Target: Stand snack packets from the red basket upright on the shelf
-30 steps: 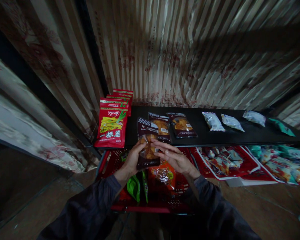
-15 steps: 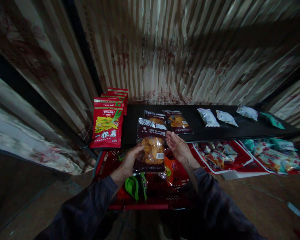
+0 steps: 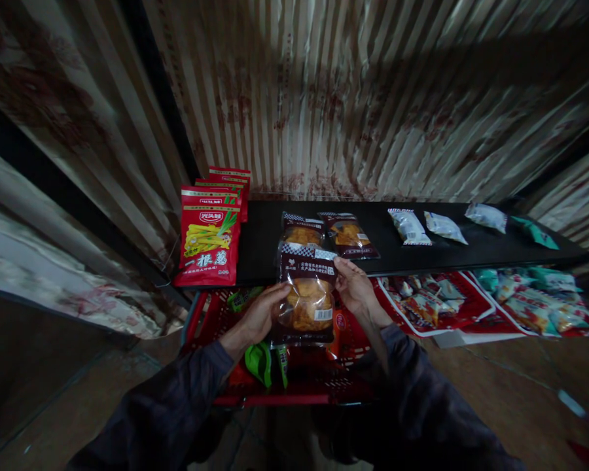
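Left hand (image 3: 255, 320): grip closed on the packet's left edge, thumb on the front face, the other fingers largely hidden behind.
Right hand (image 3: 356, 288): grip nearly closed, thumb and fingertips at the packet's upper right edge; how firmly they pinch I cannot tell.
Packet (image 3: 307, 297): held tilted in front of the shelf (image 3: 260, 242), face up; flat pouch, glossy dark film, checkered top band, clear window over lumpy golden pieces.
Slip risk: smooth film could slide from the thumb if either side loosens, dropping the packet below the shelf front.
Crease risk: squeezing or twisting the edges could buckle the film and perhaps break the pieces.
Basket (image 3: 294, 396): below the shelf front; red, perforated, hard plastic, with shiny green packs (image 3: 258, 363) inside.
Shelf packets (image 3: 351, 235): two like pouches lying on the shelf behind; a careless forward push could knock them askew.
Red bags (image 3: 209, 242): overlapping at the shelf's left end, smooth and flat; a sideways elbow might topple them.
White bags (image 3: 409, 227): puffy, crinkled, on the shelf's right half.
Curtain (image 3: 299, 98): pleated, wrinkled, behind the shelf.
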Demonstrator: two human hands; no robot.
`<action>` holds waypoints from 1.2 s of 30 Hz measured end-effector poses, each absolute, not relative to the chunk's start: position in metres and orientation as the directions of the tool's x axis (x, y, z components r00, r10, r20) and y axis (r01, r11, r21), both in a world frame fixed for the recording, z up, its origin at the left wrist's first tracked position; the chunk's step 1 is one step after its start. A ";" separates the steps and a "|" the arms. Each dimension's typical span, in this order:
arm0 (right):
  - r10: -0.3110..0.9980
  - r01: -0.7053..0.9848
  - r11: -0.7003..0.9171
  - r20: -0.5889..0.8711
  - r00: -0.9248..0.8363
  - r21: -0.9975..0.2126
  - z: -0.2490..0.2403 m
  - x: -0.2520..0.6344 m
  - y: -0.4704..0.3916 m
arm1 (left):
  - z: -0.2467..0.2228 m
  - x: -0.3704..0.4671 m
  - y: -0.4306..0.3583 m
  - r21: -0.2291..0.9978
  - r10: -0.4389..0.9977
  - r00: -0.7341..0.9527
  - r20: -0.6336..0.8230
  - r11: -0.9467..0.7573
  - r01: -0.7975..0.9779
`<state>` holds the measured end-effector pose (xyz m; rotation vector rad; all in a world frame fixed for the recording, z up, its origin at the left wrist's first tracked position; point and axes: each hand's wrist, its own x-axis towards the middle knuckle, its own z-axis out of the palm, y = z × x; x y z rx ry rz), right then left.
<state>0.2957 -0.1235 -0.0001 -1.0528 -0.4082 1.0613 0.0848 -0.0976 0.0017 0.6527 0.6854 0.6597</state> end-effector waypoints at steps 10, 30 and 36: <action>0.874 -0.487 0.024 -0.218 0.434 -0.873 -0.004 0.289 -0.123 | 0.011 0.088 -0.084 0.796 0.902 0.356 -0.246 0.397 -0.456; 0.965 -0.274 -0.210 -0.243 0.094 -0.939 0.001 0.284 -0.146 | 0.013 0.073 -0.050 0.762 0.948 0.026 -0.318 0.272 -0.588; 0.970 -0.223 -0.236 -0.243 0.007 -0.946 0.002 0.282 -0.152 | 0.021 0.071 -0.046 0.742 0.944 0.004 -0.330 0.262 -0.617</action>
